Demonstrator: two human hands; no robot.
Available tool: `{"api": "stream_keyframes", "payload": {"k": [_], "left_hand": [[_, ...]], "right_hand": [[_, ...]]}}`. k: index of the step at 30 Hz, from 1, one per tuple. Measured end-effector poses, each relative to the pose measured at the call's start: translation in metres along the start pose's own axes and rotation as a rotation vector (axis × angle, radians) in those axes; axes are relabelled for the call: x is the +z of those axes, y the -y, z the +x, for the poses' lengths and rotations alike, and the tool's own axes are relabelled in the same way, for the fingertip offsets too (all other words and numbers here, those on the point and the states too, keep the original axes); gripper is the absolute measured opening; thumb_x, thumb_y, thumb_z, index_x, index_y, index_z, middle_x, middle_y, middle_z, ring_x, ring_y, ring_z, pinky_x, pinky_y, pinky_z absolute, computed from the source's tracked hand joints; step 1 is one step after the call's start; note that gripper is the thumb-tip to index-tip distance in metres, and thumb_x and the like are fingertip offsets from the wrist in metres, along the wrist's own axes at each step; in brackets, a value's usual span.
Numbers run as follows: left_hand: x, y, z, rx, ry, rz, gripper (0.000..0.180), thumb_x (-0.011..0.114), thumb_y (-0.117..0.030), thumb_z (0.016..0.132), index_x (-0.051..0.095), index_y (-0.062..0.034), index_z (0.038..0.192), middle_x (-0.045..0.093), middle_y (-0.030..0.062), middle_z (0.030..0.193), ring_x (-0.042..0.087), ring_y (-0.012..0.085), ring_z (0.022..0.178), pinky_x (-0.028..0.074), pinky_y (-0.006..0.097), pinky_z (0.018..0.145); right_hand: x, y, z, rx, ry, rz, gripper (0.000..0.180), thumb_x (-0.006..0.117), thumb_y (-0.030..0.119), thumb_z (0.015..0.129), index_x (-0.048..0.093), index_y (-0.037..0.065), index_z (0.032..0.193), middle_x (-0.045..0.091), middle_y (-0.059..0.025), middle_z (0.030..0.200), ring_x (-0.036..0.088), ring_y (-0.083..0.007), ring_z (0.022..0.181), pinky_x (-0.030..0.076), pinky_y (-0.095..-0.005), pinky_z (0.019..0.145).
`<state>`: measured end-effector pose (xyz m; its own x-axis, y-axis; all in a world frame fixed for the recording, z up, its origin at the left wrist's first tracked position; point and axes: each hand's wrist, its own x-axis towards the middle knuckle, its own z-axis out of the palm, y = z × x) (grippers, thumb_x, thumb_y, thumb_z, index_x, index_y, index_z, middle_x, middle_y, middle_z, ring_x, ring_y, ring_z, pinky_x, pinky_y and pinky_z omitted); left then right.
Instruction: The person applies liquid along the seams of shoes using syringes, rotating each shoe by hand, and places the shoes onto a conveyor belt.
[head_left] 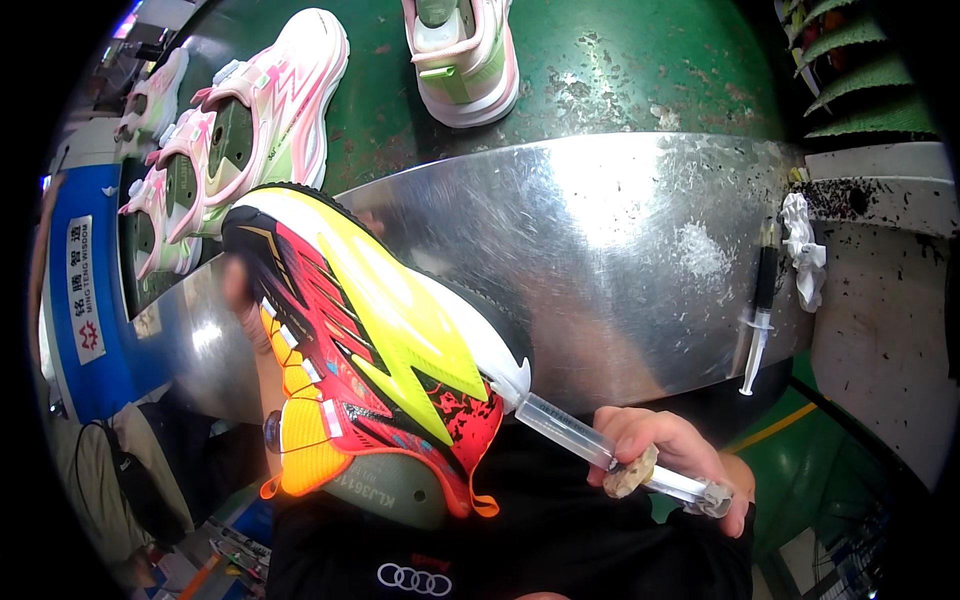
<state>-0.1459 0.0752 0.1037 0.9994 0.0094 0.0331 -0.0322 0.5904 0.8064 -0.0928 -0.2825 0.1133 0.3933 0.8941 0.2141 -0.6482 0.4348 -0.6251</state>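
A red, yellow and orange sneaker [390,340] with a white and black sole is tilted on its side in front of me. A grey-green shoe last [400,490] fills its opening. At the toe end, my left hand [245,300] grips the sneaker, most of the hand hidden behind it. My right hand [675,450] is closed around a clear syringe [562,430], whose flange and plunger end are wrapped in beige and whitish material. The syringe's tip meets the heel where the white sole joins the upper.
Beneath lies a shiny metal plate [600,260] on a worn green bench [640,60]. On the plate's right are a dark-filled syringe [765,290] and crumpled white tissue [803,250]. Several pink-and-white sneakers [285,90] stand at the left; another sneaker [465,75] is at the back.
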Motion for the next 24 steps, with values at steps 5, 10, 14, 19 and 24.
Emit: {"api": "stream_keyframes", "payload": {"k": [5,10,14,19,24], "left_hand": [[0.002,-0.009,0.004,-0.195,-0.199,0.049,0.109,0.044,-0.070,0.073,0.017,0.0165,0.134,0.022,0.0415,0.136,0.026,0.0489,0.129,0.022,0.048,0.110],[0.015,-0.007,-0.002,-0.109,-0.302,-0.143,0.108,0.045,-0.069,0.073,0.018,0.0156,0.134,0.021,0.0415,0.136,0.026,0.0500,0.129,0.022,0.049,0.110],[0.009,-0.003,0.003,-0.112,-0.306,-0.148,0.108,0.047,-0.068,0.073,0.018,0.0148,0.135,0.019,0.0414,0.137,0.024,0.0510,0.129,0.021,0.051,0.110],[0.011,-0.013,-0.001,-0.164,-0.301,-0.060,0.111,0.048,-0.070,0.072,0.016,0.0159,0.135,0.017,0.0403,0.138,0.021,0.0495,0.131,0.021,0.050,0.110],[0.007,-0.012,0.001,-0.208,-0.284,0.005,0.115,0.047,-0.071,0.070,0.012,0.0173,0.135,0.017,0.0392,0.139,0.020,0.0483,0.132,0.021,0.049,0.110]], "right_hand": [[0.000,0.003,-0.004,-0.014,-0.014,-0.019,0.106,0.064,0.069,0.063,0.035,-0.009,0.128,0.044,-0.0167,0.107,0.044,-0.0229,0.099,0.035,-0.0295,0.083],[-0.001,0.006,-0.006,-0.021,0.032,-0.095,0.104,0.062,0.070,0.065,0.038,-0.010,0.126,0.048,-0.0175,0.108,0.044,-0.0233,0.098,0.036,-0.0298,0.082],[-0.002,0.007,-0.003,-0.044,0.009,-0.130,0.104,0.062,0.070,0.064,0.038,-0.010,0.126,0.048,-0.0173,0.108,0.044,-0.0234,0.098,0.036,-0.0299,0.082],[-0.001,0.003,0.003,-0.036,0.002,-0.048,0.105,0.064,0.069,0.063,0.037,-0.010,0.126,0.047,-0.0173,0.109,0.044,-0.0236,0.098,0.036,-0.0301,0.082],[-0.003,-0.004,0.005,-0.044,-0.003,-0.065,0.106,0.065,0.070,0.062,0.038,-0.010,0.127,0.047,-0.0168,0.110,0.044,-0.0231,0.097,0.035,-0.0297,0.082]]}}
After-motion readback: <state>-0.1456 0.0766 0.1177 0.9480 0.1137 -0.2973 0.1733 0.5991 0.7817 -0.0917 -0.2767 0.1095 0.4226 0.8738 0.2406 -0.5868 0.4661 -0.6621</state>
